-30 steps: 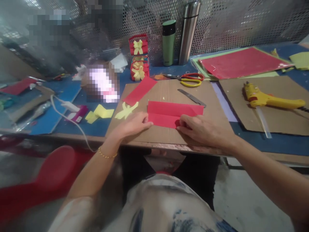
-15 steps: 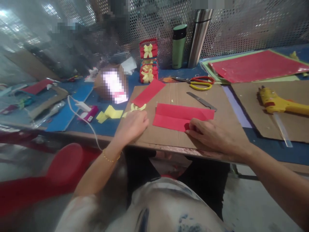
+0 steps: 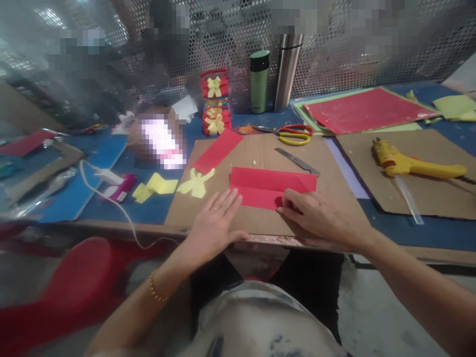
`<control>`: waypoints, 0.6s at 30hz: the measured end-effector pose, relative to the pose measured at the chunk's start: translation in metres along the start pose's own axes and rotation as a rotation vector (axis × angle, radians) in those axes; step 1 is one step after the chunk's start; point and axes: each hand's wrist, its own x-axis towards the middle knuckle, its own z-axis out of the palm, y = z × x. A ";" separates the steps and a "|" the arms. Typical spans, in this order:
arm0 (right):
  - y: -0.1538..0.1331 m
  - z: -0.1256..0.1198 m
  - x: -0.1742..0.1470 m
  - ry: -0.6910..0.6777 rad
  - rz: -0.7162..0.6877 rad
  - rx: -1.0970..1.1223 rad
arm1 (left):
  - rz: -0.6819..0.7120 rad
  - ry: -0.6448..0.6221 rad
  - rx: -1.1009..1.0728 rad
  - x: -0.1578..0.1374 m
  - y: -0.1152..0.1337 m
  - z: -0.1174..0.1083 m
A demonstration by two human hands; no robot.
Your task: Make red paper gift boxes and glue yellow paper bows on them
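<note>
A creased red paper strip (image 3: 260,184) lies lengthwise on the cardboard sheet (image 3: 208,223). My right hand (image 3: 307,210) is closed over its lower right edge, thumb and curled fingers pinching the paper. With fingers stretched out, my left hand (image 3: 217,220) rests flat on the cardboard, its fingertips by the strip's left end; whether they touch it I cannot tell. Just beyond that hand is a yellow paper bow (image 3: 197,182). A second red paper piece (image 3: 218,150) lies slantwise behind the bow. Behind the creased strip sits a grey metal blade (image 3: 295,159).
Scissors (image 3: 295,134) with red and yellow handles lie at the cardboard's back edge. A yellow glue gun (image 3: 416,163) rests at right. Farther back stand red boxes with bows (image 3: 215,101), a green tumbler (image 3: 259,82) and a steel flask (image 3: 288,74). Yellow paper pieces (image 3: 156,186) lie at left.
My left hand has come away from the yellow bow, moved toward me and opened flat beside the red strip. The bow now lies fully in view. My right hand keeps its pinch.
</note>
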 end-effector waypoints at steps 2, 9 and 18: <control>-0.001 -0.001 0.000 0.001 0.012 -0.018 | -0.044 -0.007 0.043 -0.011 -0.009 -0.003; -0.007 -0.004 0.001 0.000 0.020 -0.038 | -0.084 0.129 0.181 -0.006 -0.005 -0.006; -0.017 -0.008 -0.001 0.014 0.029 -0.118 | 0.083 0.043 -0.032 0.074 0.012 0.007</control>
